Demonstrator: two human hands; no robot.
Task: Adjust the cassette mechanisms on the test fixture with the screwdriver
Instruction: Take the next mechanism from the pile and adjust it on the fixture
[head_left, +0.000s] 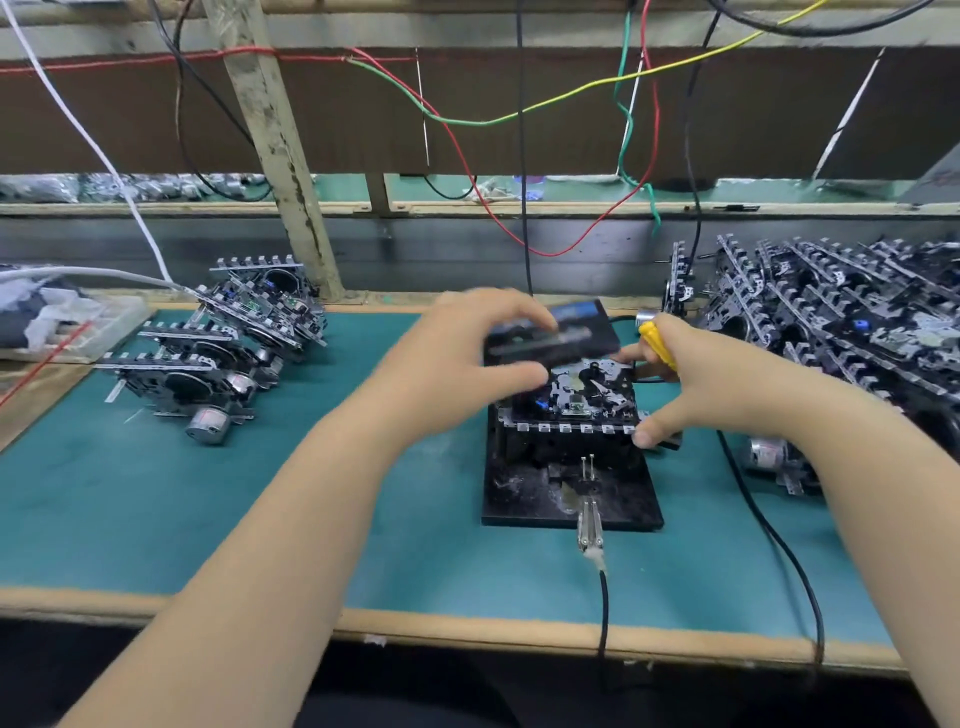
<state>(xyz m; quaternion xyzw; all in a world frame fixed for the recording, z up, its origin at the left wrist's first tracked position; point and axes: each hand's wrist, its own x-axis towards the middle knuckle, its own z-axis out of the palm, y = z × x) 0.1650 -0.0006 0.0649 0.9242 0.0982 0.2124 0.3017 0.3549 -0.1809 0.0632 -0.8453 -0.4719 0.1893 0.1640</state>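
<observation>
A black test fixture (524, 499) stands on the green mat with a cassette mechanism (576, 400) seated on top. My left hand (462, 358) holds a dark cassette tape (561, 338), blurred, just above the mechanism's rear. My right hand (717, 379) grips a yellow-handled screwdriver (655, 340) in its curled fingers; its thumb touches the mechanism's front right corner and a fingertip reaches its back right edge.
Several mechanisms (228, 343) are stacked at the left, and a large heap (841, 317) lies at the right. A metal probe with a black cable (590, 525) sticks out of the fixture's front. A plastic tray (67, 327) sits far left. Wires hang overhead.
</observation>
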